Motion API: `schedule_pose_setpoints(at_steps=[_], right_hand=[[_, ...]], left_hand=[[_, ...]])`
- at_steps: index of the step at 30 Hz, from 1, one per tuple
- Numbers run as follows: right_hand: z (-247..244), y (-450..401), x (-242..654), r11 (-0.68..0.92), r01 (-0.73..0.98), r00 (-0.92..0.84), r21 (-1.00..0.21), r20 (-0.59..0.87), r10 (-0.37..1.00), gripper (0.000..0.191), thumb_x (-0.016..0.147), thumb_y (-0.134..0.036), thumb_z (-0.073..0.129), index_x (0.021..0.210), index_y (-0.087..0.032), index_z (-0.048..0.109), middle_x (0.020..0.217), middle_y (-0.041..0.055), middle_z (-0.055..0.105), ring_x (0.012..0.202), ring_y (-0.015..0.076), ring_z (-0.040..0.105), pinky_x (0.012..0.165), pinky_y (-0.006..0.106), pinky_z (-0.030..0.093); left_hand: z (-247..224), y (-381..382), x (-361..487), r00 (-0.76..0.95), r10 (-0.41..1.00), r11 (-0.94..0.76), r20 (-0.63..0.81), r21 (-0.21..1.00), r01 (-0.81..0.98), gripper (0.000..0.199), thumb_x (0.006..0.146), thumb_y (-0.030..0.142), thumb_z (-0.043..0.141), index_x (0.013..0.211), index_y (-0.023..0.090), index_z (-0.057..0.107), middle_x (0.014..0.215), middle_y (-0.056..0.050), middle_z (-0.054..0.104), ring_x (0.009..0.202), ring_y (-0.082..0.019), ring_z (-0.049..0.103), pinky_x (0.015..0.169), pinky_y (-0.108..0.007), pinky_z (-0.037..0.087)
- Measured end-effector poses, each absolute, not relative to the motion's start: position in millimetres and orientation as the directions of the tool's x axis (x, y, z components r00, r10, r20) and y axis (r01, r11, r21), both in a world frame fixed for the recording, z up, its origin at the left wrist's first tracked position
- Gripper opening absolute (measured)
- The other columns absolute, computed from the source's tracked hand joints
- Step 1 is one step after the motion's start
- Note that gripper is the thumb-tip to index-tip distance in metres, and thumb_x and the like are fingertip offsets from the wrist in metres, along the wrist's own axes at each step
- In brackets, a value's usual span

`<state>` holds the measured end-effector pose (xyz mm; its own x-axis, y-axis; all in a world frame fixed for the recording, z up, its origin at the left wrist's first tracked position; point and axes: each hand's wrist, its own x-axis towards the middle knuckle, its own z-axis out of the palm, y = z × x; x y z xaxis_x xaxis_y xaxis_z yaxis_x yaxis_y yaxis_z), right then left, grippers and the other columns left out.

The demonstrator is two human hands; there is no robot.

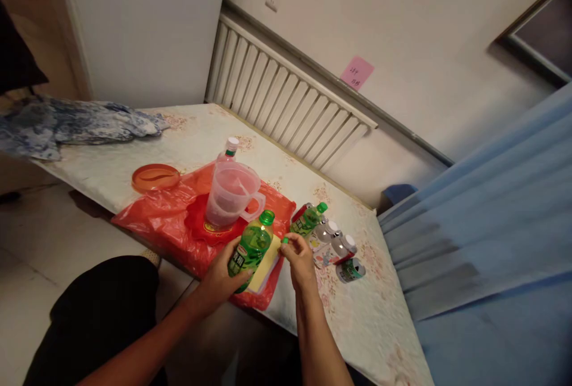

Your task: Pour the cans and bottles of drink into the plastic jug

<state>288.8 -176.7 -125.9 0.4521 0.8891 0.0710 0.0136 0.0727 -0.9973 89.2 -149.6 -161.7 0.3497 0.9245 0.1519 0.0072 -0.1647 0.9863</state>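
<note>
Across the middle of the frame runs a pale flowered table (134, 165) under a white radiator (286, 100), with a blue curtain (491, 213) at right. On it lie a red plastic bag (165, 219), a clear jug (232, 195), then loose small bottles (333, 246). At lower centre the left hand (221, 276) wraps a green bottle (251, 248): full, probably weighty and slick, best gripped round its middle. The right hand (300, 261) pinches a green scrap (285, 240).
</note>
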Motion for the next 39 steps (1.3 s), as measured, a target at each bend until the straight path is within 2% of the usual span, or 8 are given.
schedule_pose_setpoints(at_steps=[4, 7, 9, 15, 20, 31, 39], right_hand=[[-92, -193, 282, 0.244, -0.18, 0.465, -0.953, 0.136, 0.875, 0.035, 0.065, -0.031, 0.081, 0.093, -0.023, 0.062, 0.083, -0.0015, 0.065, 0.075, 0.0181, 0.068, 0.078, 0.036, 0.056], [-72, -202, 279, 0.338, -0.22, 0.46, -0.915, 0.208, 0.863, 0.039, 0.066, -0.033, 0.082, 0.1, -0.024, 0.064, 0.089, 0.0001, 0.066, 0.081, 0.0193, 0.068, 0.083, 0.04, 0.055], [-63, -207, 280, 0.37, -0.235, 0.467, -0.899, 0.23, 0.854, 0.037, 0.068, -0.034, 0.081, 0.099, -0.023, 0.065, 0.088, 0.0011, 0.067, 0.083, 0.0201, 0.068, 0.084, 0.04, 0.054], [-57, -218, 288, 0.37, -0.194, 0.483, -0.908, 0.24, 0.842, 0.029, 0.066, -0.033, 0.082, 0.088, -0.02, 0.067, 0.09, 0.0049, 0.072, 0.092, 0.022, 0.067, 0.086, 0.037, 0.05], [-57, -229, 293, 0.366, -0.212, 0.448, -0.906, 0.242, 0.86, 0.023, 0.066, -0.029, 0.082, 0.083, -0.02, 0.068, 0.089, 0.0038, 0.073, 0.087, 0.0196, 0.066, 0.08, 0.032, 0.049], [-57, -241, 302, 0.375, -0.123, 0.456, -0.919, 0.283, 0.844, 0.023, 0.065, -0.027, 0.082, 0.081, -0.02, 0.068, 0.089, 0.0027, 0.073, 0.087, 0.0196, 0.066, 0.083, 0.034, 0.05], [-67, -236, 295, 0.384, -0.061, 0.568, -0.921, 0.285, 0.772, 0.028, 0.059, -0.021, 0.084, 0.079, -0.019, 0.064, 0.082, -0.0014, 0.068, 0.079, 0.0152, 0.062, 0.075, 0.028, 0.049]], left_hand=[[-162, -168, 99, 0.389, 0.901, -0.217, 0.194, 0.976, 0.014, 0.058, 0.071, 0.034, 0.067, 0.125, 0.02, 0.052, 0.122, -0.01, 0.066, 0.113, -0.03, 0.062, 0.1, -0.046, 0.049], [-159, -179, 104, 0.425, 0.883, -0.246, 0.2, 0.968, 0.055, 0.058, 0.069, 0.034, 0.068, 0.124, 0.02, 0.052, 0.12, -0.01, 0.067, 0.112, -0.03, 0.062, 0.098, -0.045, 0.05], [-155, -186, 108, 0.458, 0.867, -0.251, 0.196, 0.966, 0.06, 0.058, 0.069, 0.035, 0.067, 0.123, 0.019, 0.052, 0.118, -0.01, 0.067, 0.111, -0.03, 0.063, 0.097, -0.044, 0.051], [-147, -197, 119, 0.512, 0.83, -0.286, 0.219, 0.957, 0.054, 0.053, 0.068, 0.031, 0.067, 0.119, 0.021, 0.055, 0.116, -0.008, 0.069, 0.108, -0.029, 0.064, 0.095, -0.042, 0.051], [-148, -201, 124, 0.529, 0.816, -0.321, 0.236, 0.944, 0.075, 0.056, 0.067, 0.028, 0.067, 0.121, 0.02, 0.055, 0.116, -0.008, 0.069, 0.108, -0.029, 0.063, 0.096, -0.042, 0.05], [-155, -204, 131, 0.556, 0.793, -0.341, 0.25, 0.938, 0.065, 0.057, 0.068, 0.031, 0.069, 0.122, 0.019, 0.055, 0.117, -0.008, 0.069, 0.107, -0.028, 0.063, 0.096, -0.042, 0.05], [-163, -201, 130, 0.513, 0.815, -0.365, 0.27, 0.927, 0.092, 0.06, 0.066, 0.03, 0.07, 0.122, 0.018, 0.054, 0.118, -0.01, 0.067, 0.109, -0.029, 0.062, 0.097, -0.045, 0.049]])
